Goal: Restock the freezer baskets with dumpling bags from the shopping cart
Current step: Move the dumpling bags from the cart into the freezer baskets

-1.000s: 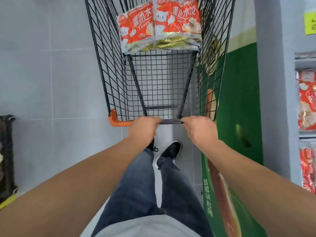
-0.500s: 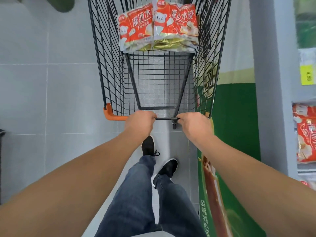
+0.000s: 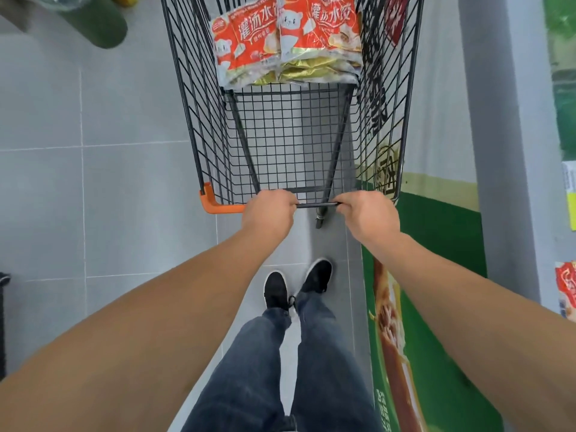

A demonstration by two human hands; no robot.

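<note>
A black wire shopping cart (image 3: 199, 98) stands in front of me on the grey tiled floor. Red and white dumpling bags (image 3: 286, 39) lie stacked at the far end of its basket. My left hand (image 3: 269, 213) grips the cart's handle bar (image 3: 314, 205) near the orange corner piece (image 3: 215, 204). My right hand (image 3: 366, 215) grips the same bar further right. The freezer (image 3: 511, 151) runs along my right side, its grey rim and green panel close to the cart. A dumpling bag (image 3: 565, 288) inside it shows at the right edge.
My legs and black shoes (image 3: 296, 285) stand behind the cart. A dark green rounded object (image 3: 96, 23) sits on the floor at the top left. A dark thing (image 3: 3, 322) shows at the left edge. Yellow price tags (image 3: 570, 198) are on the freezer rim.
The cart and I have moved forward along the freezer; floor tiles and the freezer's bags have slid back in view. Both hands keep their grip on the handle bar.
</note>
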